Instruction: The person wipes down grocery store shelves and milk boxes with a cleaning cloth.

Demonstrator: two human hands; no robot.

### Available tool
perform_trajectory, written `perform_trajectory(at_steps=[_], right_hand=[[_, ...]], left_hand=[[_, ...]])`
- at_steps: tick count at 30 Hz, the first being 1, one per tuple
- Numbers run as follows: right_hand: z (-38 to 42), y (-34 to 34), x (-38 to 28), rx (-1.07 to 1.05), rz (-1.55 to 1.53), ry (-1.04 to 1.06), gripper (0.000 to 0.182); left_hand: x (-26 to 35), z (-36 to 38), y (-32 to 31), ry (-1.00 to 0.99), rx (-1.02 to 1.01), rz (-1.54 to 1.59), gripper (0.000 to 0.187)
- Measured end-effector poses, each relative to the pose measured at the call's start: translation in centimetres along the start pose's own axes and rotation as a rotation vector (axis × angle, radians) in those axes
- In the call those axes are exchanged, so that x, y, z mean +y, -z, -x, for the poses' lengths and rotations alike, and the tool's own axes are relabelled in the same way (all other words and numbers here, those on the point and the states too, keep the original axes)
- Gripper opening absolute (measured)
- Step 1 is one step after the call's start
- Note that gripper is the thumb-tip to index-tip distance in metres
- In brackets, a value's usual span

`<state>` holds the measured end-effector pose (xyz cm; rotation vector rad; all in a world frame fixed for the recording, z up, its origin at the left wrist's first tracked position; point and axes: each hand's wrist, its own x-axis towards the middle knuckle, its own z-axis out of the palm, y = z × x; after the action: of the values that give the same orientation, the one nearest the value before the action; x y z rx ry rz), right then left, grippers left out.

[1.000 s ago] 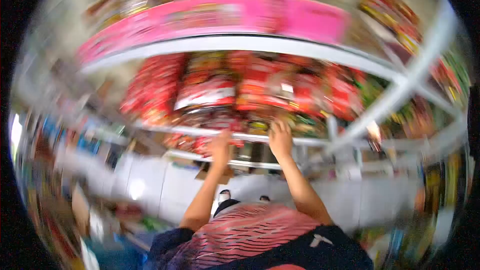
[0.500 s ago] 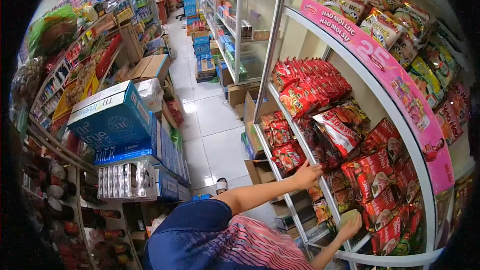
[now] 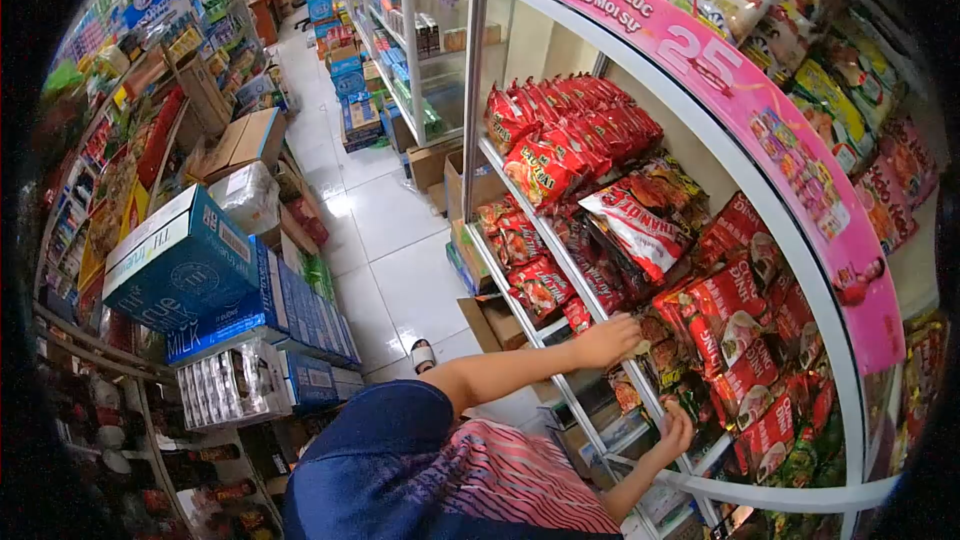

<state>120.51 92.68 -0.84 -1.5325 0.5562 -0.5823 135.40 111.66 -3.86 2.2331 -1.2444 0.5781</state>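
Observation:
My left hand reaches over the white metal shelf rail with its fingers bent. A small pale yellow cloth-like piece shows at its fingertips, mostly hidden by the hand. Lower down, my right hand is beside the same rail, fingers partly spread, with nothing visible in it. Red instant noodle packets lie just beyond both hands. A white and red noodle packet lies farther up the shelf, next to rows of red noodle packets.
A curved pink sign edges the upper shelf, which holds more noodle packs. Blue milk cartons are stacked on my left. A tiled aisle runs between, with a cardboard box beside the shelf.
The pale yellow piece was in my right hand and now shows at my left fingertips. My right hand has moved up and left, closer to the left hand. The view has shifted.

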Motion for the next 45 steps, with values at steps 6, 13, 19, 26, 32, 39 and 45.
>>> perform_trajectory(at_steps=[6,13,19,26,32,39,45], right_hand=[[2.7,-8.5,-0.3,-0.338,0.041,-0.066,0.021],[6.8,-34.6,1.5,-1.284,0.191,0.074,0.059],[19.4,-53.1,-3.1,-2.055,0.174,0.149,0.051],[29.6,-64.6,-2.6,-2.406,0.272,0.119,0.034],[31.0,-74.3,0.0,-2.359,0.214,-0.040,0.025],[28.8,-91.0,0.5,-2.210,0.181,-0.050,0.027],[23.4,-107.3,-2.0,-2.100,0.223,-0.011,0.020]], left_hand=[[-5.6,4.8,6.7,0.124,0.099,0.040,0.019],[-11.5,20.6,17.5,0.969,0.172,0.548,0.030],[-12.9,31.1,28.5,1.231,0.930,0.461,0.029],[-14.2,38.5,32.9,1.444,1.528,0.300,0.029],[-20.2,40.9,36.9,1.639,1.577,0.349,0.031],[-38.0,42.5,43.5,1.668,1.301,0.244,0.040],[-53.8,43.6,51.3,1.634,1.159,0.291,0.025]])
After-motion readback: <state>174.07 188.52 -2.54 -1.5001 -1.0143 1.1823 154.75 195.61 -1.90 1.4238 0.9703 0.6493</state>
